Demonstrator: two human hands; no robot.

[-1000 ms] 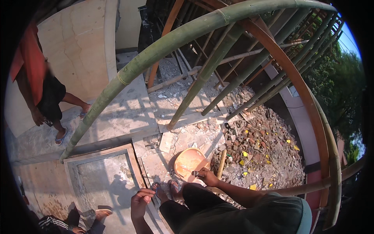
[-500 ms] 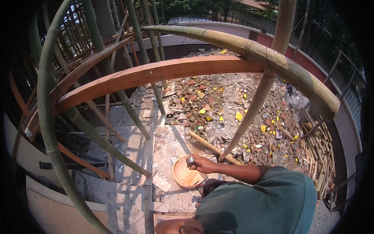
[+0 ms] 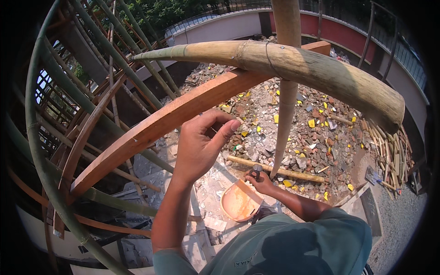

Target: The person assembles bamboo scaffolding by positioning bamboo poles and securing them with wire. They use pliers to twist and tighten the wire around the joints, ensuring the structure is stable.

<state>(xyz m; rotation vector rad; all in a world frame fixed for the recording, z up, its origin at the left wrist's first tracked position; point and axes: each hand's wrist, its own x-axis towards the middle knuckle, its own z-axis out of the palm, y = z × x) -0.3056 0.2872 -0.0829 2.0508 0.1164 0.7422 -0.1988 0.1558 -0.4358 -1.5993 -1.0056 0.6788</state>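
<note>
My left hand (image 3: 199, 146) is raised beside a reddish wooden beam (image 3: 169, 110), in front of its lower edge. Its fingers curl in and meet near the thumb; whether something small is pinched there, I cannot make out. Lower and to the right, my right hand (image 3: 263, 183) is closed around a hammer (image 3: 257, 168), seen almost end-on. The beam slants up to the right and passes beneath a thick bamboo pole (image 3: 321, 62). A thin tie wraps that pole near an upright bamboo post (image 3: 285, 114).
Below lies an orange basin (image 3: 238, 201) on a dusty slab. Broken brick rubble (image 3: 311, 123) with yellow pieces spreads beyond, crossed by a loose bamboo length (image 3: 275, 168). Bent-looking green bamboo (image 3: 34, 137) stands at left. Cut bamboo sticks (image 3: 389, 156) are piled at right.
My left hand has risen from the lower edge to beside the beam. The hammer stays in my right hand, now farther right in view. The whole view has shifted and tilted.
</note>
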